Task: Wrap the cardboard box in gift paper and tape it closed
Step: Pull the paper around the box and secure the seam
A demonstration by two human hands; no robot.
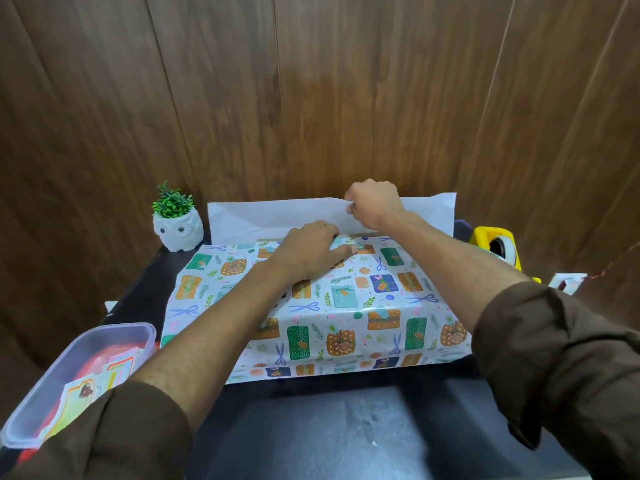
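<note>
Left hand [313, 249]: palm down on top of the printed paper [346, 306], just above frame centre. Fingers straight and spread, thumb pointing right. It presses flat and grasps nothing.

Right hand [372, 202]: above and to the right of the left, fingers curled. It pinches the top edge of the far flap of the paper. That flap stands upright with its white back toward me and runs across the middle of the frame.

Box [268, 240]: almost wholly covered. The paper lies draped over it at frame centre, printed side up, falling toward me and out to both sides. Only a thin tan strip shows at the far top edge, just left of my left hand, between the printed sheet and the white flap. I cannot tell its full outline.

Table [311, 427]: dark top, carrying the box and paper.

Other items noted:
- Owl pot [177, 232] with a green plant, centre left, near the flap's left end.
- Clear tub [86, 368] holding coloured cards, lower left, beside the paper's near left corner.
- Yellow tape dispenser [495, 245], right of centre, partly behind my right forearm.
- Wood wall [311, 98] fills the upper frame.

Both sleeves are dark and pushed up the forearms.
</note>
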